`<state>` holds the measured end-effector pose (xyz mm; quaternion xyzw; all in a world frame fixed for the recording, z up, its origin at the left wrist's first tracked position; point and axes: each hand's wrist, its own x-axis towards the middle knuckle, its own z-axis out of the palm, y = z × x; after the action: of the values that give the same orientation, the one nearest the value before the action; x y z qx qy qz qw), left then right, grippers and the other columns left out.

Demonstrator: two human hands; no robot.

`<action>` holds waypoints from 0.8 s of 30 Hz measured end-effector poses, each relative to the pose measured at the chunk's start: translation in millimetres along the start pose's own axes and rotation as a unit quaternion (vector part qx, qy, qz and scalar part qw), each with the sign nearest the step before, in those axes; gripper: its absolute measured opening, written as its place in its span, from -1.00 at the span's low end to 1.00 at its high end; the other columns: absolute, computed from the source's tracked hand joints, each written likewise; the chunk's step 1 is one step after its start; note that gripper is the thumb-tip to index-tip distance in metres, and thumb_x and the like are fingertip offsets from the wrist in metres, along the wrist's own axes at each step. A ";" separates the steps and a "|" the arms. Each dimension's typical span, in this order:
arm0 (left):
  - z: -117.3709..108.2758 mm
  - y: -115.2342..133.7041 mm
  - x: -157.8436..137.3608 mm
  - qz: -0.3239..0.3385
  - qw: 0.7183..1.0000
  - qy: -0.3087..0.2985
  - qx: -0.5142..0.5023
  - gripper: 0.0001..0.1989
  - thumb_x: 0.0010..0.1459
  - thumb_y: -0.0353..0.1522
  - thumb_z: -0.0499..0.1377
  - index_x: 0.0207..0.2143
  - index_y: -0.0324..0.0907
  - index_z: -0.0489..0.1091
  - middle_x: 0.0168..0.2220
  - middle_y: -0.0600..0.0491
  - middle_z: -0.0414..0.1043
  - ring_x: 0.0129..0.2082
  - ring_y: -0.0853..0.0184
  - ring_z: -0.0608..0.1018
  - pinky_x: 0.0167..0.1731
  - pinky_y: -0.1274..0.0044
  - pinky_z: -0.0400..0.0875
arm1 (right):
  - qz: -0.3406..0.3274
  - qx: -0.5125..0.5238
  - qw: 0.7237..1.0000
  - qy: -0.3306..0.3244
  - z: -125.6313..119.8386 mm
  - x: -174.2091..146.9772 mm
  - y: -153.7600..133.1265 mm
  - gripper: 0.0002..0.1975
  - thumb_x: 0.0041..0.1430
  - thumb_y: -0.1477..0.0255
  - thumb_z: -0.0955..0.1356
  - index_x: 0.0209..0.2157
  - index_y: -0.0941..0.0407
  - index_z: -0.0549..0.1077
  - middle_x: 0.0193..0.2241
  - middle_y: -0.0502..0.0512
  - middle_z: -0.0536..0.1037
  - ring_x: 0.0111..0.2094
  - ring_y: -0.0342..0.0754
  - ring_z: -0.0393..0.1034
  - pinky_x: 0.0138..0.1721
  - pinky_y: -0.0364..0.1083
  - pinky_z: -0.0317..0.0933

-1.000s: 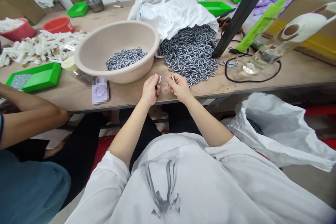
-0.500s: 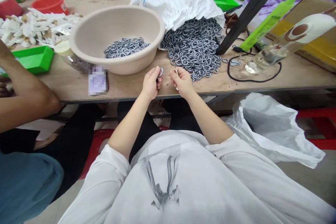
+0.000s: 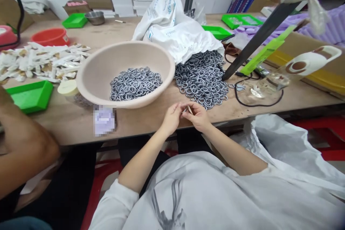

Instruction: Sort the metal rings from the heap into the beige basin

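My left hand (image 3: 171,118) and my right hand (image 3: 199,118) meet over the table's front edge, fingertips touching. The left fingers are closed on a small grey ring (image 3: 184,109), mostly hidden by the fingertips. Pinched in my right hand is a thin, pale, flat stick-like piece (image 3: 190,109), whose exact kind I cannot make out. Just beyond my hands spreads a heap of grey rings (image 3: 203,79), spilling from a white sack (image 3: 178,39). To the left stands a wide beige basin (image 3: 94,68) with more grey rings (image 3: 134,84) in it.
A co-worker's arm (image 3: 29,143) rests at the left, near a green tray (image 3: 32,95) and a pile of white pieces (image 3: 40,61). A lidded jar (image 3: 68,89) stands beside the basin. On the right are a slanted dark post (image 3: 258,37), a clear bottle (image 3: 280,79) and a black cable (image 3: 258,105).
My hands have come together, bringing the pale piece to the ring. The camera view has tilted up, so more of the back wall shows.
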<state>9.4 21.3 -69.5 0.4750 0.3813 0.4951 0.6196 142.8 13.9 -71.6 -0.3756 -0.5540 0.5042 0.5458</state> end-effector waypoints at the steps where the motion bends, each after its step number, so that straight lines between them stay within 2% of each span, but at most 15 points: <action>1: -1.1 -0.8 -1.3 -0.007 1.000 0.000 0.009 -0.55 0.17 0.02 0.17 -0.46 -0.18 0.34 -0.54 0.11 0.28 -0.51 0.41 0.31 -0.50 0.58 0.21 | 0.019 0.011 1.000 0.011 1.1 -0.3 -1.9 -0.58 -0.06 0.20 0.57 -0.19 0.06 0.52 -0.35 0.00 0.55 -0.40 -0.13 0.44 -0.31 -0.10 0.39; 4: -4.1 -1.9 -6.0 -0.016 0.999 -0.008 0.047 -0.55 0.23 0.02 0.10 -0.44 -0.17 0.37 -0.54 0.10 0.30 -0.51 0.38 0.32 -0.50 0.54 0.19 | 0.060 0.023 0.997 0.029 4.4 -0.4 -7.5 -0.54 -0.12 0.16 0.59 -0.22 0.06 0.50 -0.45 -0.04 0.53 -0.51 -0.15 0.40 -0.42 -0.11 0.38; 8: -7.4 2.0 -11.5 0.000 0.994 -0.030 0.105 -0.53 0.31 -0.01 0.00 -0.45 -0.16 0.35 -0.56 0.11 0.29 -0.52 0.38 0.32 -0.47 0.52 0.17 | 0.070 0.034 0.997 0.017 6.9 0.1 -10.5 -0.54 -0.13 0.06 0.57 -0.32 0.06 0.47 -0.53 -0.05 0.52 -0.58 -0.14 0.39 -0.48 -0.09 0.37; 13: -11.2 10.2 -17.2 -0.009 0.991 -0.038 0.131 -0.55 0.32 -0.02 -0.02 -0.36 -0.16 0.40 -0.53 0.11 0.31 -0.49 0.36 0.35 -0.44 0.52 0.18 | 0.069 0.030 0.997 0.014 7.4 -0.5 -9.4 -0.62 0.00 0.06 0.51 -0.32 0.06 0.51 -0.57 -0.05 0.49 -0.58 -0.13 0.39 -0.48 -0.09 0.35; 15: -11.3 10.8 -19.7 -0.017 0.991 -0.029 0.132 -0.55 0.31 -0.01 0.00 -0.40 -0.16 0.37 -0.54 0.11 0.29 -0.50 0.37 0.33 -0.45 0.52 0.17 | 0.069 0.020 0.997 0.021 7.5 -1.3 -9.0 -0.65 0.05 0.07 0.49 -0.34 0.06 0.54 -0.58 -0.04 0.48 -0.56 -0.12 0.38 -0.46 -0.08 0.36; 19: -7.0 7.5 -24.8 -0.034 0.992 0.003 0.118 -0.52 0.28 0.03 0.02 -0.49 -0.15 0.30 -0.54 0.10 0.26 -0.50 0.37 0.30 -0.45 0.51 0.17 | 0.091 0.045 0.995 0.000 6.0 -4.6 -6.9 -0.66 0.03 0.07 0.50 -0.27 0.01 0.55 -0.48 0.01 0.54 -0.52 -0.08 0.41 -0.43 -0.05 0.39; 24: 1.7 7.9 -25.8 -0.058 0.995 0.028 0.077 -0.52 0.19 0.07 0.12 -0.43 -0.18 0.39 -0.50 0.08 0.29 -0.47 0.36 0.30 -0.43 0.52 0.21 | 0.088 0.059 0.994 -0.024 3.1 -8.7 -0.1 -0.52 -0.11 0.11 0.57 -0.15 -0.02 0.55 -0.28 0.08 0.58 -0.32 0.00 0.46 -0.27 -0.03 0.41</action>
<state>3.3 -3.8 -61.4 0.4843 0.4627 0.4408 0.5976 140.8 5.0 -73.1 -0.3781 -0.5009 0.5909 0.5069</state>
